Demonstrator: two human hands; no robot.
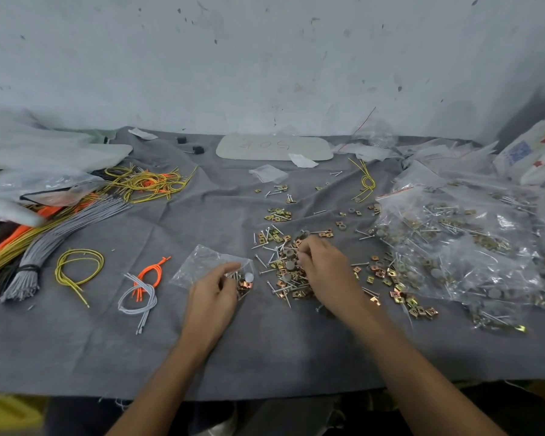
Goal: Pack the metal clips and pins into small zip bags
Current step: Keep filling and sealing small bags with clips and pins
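Forearms reach in from the near edge over the cloth-covered worktop (265,357). At the centre, the left hand (213,289) pinches the mouth of a bag (199,262) lying flat, with a few clips already in its right corner. Just right of the bag, the right hand (324,269) curls its fingers down into the pile (288,278) of clips and pins; whether it grips any I cannot tell. The pile is tangled, so a pick could drag stray pins along. If the bag's mouth sags shut, pieces would likely spill onto the cloth.
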